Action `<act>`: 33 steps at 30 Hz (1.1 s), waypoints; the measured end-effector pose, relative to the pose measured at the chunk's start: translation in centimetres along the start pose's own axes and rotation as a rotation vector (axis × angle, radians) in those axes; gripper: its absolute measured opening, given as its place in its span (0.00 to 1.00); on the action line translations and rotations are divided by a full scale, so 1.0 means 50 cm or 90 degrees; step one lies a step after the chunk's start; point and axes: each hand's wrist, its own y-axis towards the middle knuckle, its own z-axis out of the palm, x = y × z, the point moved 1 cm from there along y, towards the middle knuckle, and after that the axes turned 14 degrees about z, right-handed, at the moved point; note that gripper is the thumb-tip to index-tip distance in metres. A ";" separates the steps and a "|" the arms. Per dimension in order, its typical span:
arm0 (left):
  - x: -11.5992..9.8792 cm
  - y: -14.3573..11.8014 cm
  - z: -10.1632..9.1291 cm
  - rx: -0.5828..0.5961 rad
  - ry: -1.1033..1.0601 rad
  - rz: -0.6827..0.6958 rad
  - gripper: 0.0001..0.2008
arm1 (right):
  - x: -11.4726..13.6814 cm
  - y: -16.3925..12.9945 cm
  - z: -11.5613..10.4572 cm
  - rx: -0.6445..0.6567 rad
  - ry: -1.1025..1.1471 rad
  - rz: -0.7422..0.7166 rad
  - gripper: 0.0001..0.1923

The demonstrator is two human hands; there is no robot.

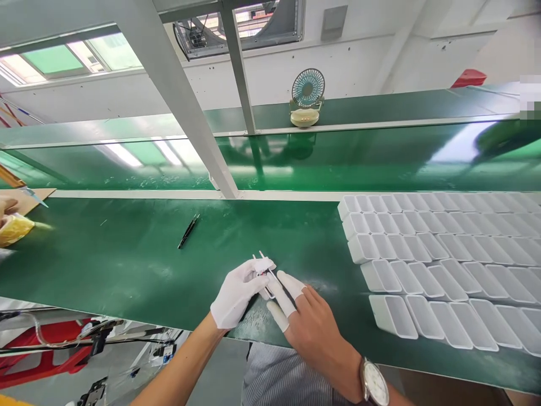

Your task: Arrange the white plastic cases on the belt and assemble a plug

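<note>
Left hand (236,293), white-gloved, fingers closed on small white part (264,265); right hand (310,324) fingertips pinch it too; both left of white tray (443,270); black tweezers (188,231) farther left.

The small white part (262,266) is mostly covered by the gloved left hand (236,293); its shape is unclear. At 3 o'clock, the white tray (443,265) runs off the edge. At 9 o'clock, another person's hand (6,206) and a yellow object (14,228) are cut off.

Your view is bright and evenly lit; skylights (54,59) far left cast glare streaks on the green worktop (127,254); edges bow outward; shadows stay faint.
</note>
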 end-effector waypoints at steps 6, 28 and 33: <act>0.004 -0.004 0.004 -0.010 -0.040 -0.034 0.21 | 0.011 0.002 -0.005 -0.019 -0.014 -0.008 0.15; -0.010 -0.010 0.028 -0.017 0.045 -0.005 0.23 | -0.017 0.004 0.003 0.074 0.127 0.123 0.16; -0.024 -0.056 0.085 -0.093 0.432 0.121 0.39 | -0.024 0.016 -0.013 0.171 0.719 0.642 0.18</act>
